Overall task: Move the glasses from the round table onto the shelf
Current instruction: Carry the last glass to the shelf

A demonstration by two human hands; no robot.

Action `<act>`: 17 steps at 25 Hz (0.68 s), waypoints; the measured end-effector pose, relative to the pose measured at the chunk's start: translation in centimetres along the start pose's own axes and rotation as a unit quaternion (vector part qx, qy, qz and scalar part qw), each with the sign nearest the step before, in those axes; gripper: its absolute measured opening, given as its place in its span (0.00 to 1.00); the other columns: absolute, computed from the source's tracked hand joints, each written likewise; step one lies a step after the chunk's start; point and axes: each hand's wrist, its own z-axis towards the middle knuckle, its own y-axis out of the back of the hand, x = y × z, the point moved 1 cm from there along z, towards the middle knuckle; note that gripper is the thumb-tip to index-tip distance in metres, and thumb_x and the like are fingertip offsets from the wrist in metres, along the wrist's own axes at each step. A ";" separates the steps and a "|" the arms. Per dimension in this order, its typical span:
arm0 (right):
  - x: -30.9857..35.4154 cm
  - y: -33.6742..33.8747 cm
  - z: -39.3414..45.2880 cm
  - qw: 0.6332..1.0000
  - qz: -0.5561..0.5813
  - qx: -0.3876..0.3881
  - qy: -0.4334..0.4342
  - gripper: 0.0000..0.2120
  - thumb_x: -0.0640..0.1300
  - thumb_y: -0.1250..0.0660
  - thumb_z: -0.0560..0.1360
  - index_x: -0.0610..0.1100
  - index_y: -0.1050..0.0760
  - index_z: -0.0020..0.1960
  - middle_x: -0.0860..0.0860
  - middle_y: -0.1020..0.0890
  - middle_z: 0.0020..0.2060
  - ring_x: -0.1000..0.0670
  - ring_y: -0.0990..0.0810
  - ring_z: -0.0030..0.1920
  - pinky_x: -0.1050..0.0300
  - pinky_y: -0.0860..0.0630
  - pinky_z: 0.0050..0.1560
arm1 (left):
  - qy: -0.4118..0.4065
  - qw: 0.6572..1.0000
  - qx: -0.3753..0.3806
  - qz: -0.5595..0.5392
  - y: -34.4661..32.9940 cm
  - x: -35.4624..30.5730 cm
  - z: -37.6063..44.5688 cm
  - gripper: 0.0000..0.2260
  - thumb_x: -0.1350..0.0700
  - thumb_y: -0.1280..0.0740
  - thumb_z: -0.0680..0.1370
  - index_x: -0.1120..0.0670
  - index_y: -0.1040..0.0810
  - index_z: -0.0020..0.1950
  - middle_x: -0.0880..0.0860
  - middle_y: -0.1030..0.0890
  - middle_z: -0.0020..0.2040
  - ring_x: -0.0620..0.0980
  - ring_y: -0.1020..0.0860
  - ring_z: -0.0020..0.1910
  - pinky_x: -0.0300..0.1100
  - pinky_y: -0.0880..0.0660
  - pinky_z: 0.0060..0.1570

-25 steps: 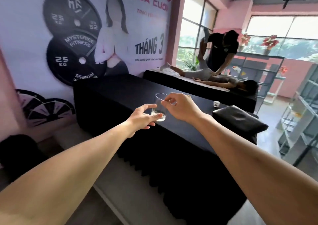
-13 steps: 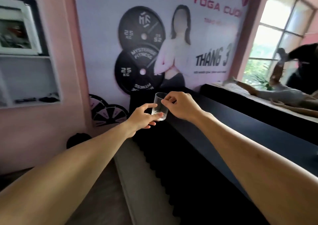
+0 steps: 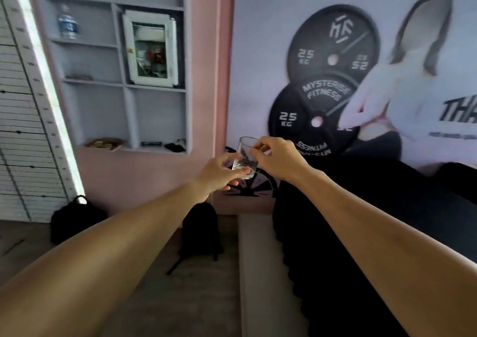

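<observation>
A clear drinking glass (image 3: pixel 244 160) is held in the air between both hands at mid-frame. My right hand (image 3: pixel 277 158) pinches its rim from the right. My left hand (image 3: pixel 219 172) supports its base, thumb and fingers curled round the bottom. The white wall shelf (image 3: pixel 124 83) with several open compartments is recessed in the pink wall, up and to the left of the glass. The round table is out of view.
The shelf holds a water bottle (image 3: pixel 67 24), a framed cabinet (image 3: pixel 151 49) and small items on the lowest board. Two black bags (image 3: pixel 74 218) (image 3: pixel 198 229) sit on the floor below. A black-draped table (image 3: pixel 374 220) fills the right.
The view has swung left: the black table moved to the right and the wall shelf came into full view. Both hands still hold the glass the same way.
</observation>
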 end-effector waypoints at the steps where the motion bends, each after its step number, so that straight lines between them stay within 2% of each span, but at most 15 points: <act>1: 0.1 -1.4 2.6 1.000 0.006 0.006 0.014 0.09 0.54 0.33 0.78 0.50 0.18 0.49 0.54 0.16 0.47 0.50 0.18 0.49 0.52 0.20 0.53 | 0.000 1.000 -0.014 0.003 1.5 0.8 2.0 0.21 0.48 0.25 0.73 0.42 0.25 0.64 0.51 0.14 0.49 0.46 0.17 0.40 0.40 0.21 0.42; 3: 0.5 -4.2 7.8 0.999 0.014 0.016 0.035 0.09 0.53 0.34 0.79 0.49 0.18 0.49 0.54 0.16 0.47 0.50 0.18 0.50 0.52 0.20 0.53 | 0.002 0.999 -0.037 0.004 4.9 1.9 6.0 0.21 0.48 0.24 0.73 0.42 0.25 0.64 0.52 0.13 0.49 0.47 0.17 0.41 0.42 0.21 0.43; 7: 1.9 -8.1 17.4 0.998 0.017 0.021 0.062 0.09 0.54 0.34 0.78 0.51 0.18 0.50 0.54 0.17 0.51 0.51 0.19 0.48 0.51 0.21 0.53 | 0.008 0.997 -0.071 0.007 10.9 3.0 13.2 0.22 0.46 0.24 0.73 0.41 0.25 0.65 0.50 0.14 0.46 0.45 0.17 0.41 0.46 0.20 0.50; 10: 2.9 -10.9 24.0 0.996 0.018 0.020 0.085 0.09 0.56 0.34 0.78 0.53 0.19 0.48 0.54 0.16 0.51 0.52 0.22 0.43 0.52 0.21 0.50 | 0.004 0.996 -0.094 0.008 15.0 3.6 18.2 0.23 0.45 0.25 0.73 0.41 0.25 0.66 0.49 0.14 0.48 0.44 0.17 0.42 0.42 0.20 0.46; 13: 3.7 -13.7 29.6 0.994 0.020 0.028 0.102 0.10 0.56 0.34 0.79 0.51 0.18 0.49 0.53 0.17 0.51 0.50 0.21 0.50 0.52 0.23 0.53 | 0.011 0.994 -0.110 0.015 18.6 4.7 22.4 0.23 0.45 0.25 0.73 0.42 0.26 0.67 0.51 0.14 0.50 0.45 0.17 0.42 0.40 0.21 0.44; 17: 4.0 -17.5 36.6 0.990 0.034 0.045 0.128 0.10 0.54 0.34 0.79 0.50 0.18 0.51 0.53 0.17 0.52 0.49 0.20 0.50 0.55 0.25 0.49 | 0.016 0.991 -0.128 0.014 22.6 6.4 27.7 0.23 0.45 0.26 0.74 0.42 0.26 0.67 0.55 0.14 0.52 0.46 0.17 0.43 0.33 0.22 0.37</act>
